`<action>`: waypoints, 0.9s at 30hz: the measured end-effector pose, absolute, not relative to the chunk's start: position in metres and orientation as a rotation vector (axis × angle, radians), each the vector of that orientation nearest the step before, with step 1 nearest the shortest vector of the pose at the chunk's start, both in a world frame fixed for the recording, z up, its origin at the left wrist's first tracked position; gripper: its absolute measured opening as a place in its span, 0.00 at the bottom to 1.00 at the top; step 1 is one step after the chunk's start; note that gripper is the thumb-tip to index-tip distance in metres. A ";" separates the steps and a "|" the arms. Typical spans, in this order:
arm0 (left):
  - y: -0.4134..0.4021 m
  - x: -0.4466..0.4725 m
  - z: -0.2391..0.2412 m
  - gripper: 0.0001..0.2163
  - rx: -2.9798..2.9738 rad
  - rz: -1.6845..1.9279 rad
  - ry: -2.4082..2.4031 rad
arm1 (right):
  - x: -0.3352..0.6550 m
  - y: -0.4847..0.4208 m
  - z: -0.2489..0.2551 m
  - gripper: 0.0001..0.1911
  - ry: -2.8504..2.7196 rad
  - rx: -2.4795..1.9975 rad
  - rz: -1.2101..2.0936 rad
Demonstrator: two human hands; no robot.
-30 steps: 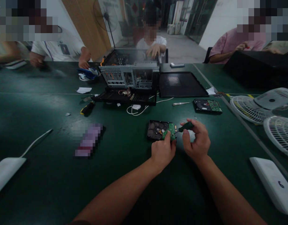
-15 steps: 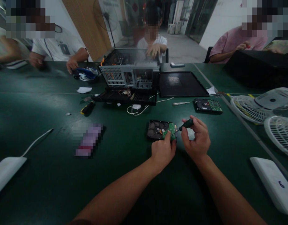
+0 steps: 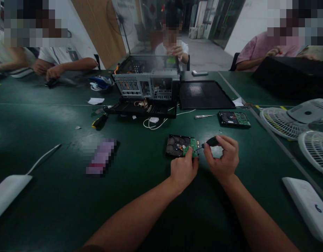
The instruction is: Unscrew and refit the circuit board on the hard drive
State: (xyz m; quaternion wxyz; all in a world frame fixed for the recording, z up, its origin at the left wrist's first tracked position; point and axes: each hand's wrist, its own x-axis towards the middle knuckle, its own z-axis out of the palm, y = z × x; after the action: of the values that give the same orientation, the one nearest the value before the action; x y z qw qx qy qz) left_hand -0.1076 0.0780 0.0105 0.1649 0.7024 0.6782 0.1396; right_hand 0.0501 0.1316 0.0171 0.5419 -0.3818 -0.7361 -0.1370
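Observation:
A hard drive (image 3: 174, 145) lies on the green table with its circuit board side up. My left hand (image 3: 183, 170) grips its near right corner, the index finger pressing on the green board. In my right hand (image 3: 224, 157) is a screwdriver (image 3: 211, 141) with a dark handle, held between thumb and fingers. Its thin shaft slants down to the left, and the tip meets the board near my left fingertip. Whether the tip sits in a screw is too small to tell.
Beyond the drive stand an opened computer case (image 3: 148, 85) and its black side panel (image 3: 206, 94). A second hard drive (image 3: 234, 119), a thin screwdriver (image 3: 205, 116) and a yellow-black screwdriver (image 3: 99, 121) lie around. White fan parts (image 3: 279, 120) are at right. Several people sit opposite.
My right hand has shifted slightly down and right, and the screwdriver lies a little flatter. The left hand keeps its hold. At far left, a person's hand has left the blue bundle.

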 end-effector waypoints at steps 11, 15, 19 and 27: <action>0.078 -0.108 0.012 0.25 1.998 0.410 1.929 | 0.050 0.130 0.011 0.34 -1.749 -0.937 -0.214; 0.078 -0.108 0.009 0.25 2.000 0.408 1.936 | 0.051 0.131 0.012 0.35 -1.735 -0.925 -0.219; 0.078 -0.108 0.007 0.25 2.014 0.422 1.919 | 0.048 0.131 0.011 0.36 -1.768 -0.833 -0.061; 0.078 -0.108 0.008 0.25 2.010 0.407 1.914 | 0.050 0.133 0.010 0.36 -1.709 -0.860 -0.201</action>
State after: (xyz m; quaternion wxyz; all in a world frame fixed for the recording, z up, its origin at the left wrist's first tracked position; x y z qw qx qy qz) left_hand -0.1078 0.0782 0.0083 0.1675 0.7064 0.6726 0.1430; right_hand 0.0499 0.1331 0.0100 0.5720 -0.3665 -0.7288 -0.0857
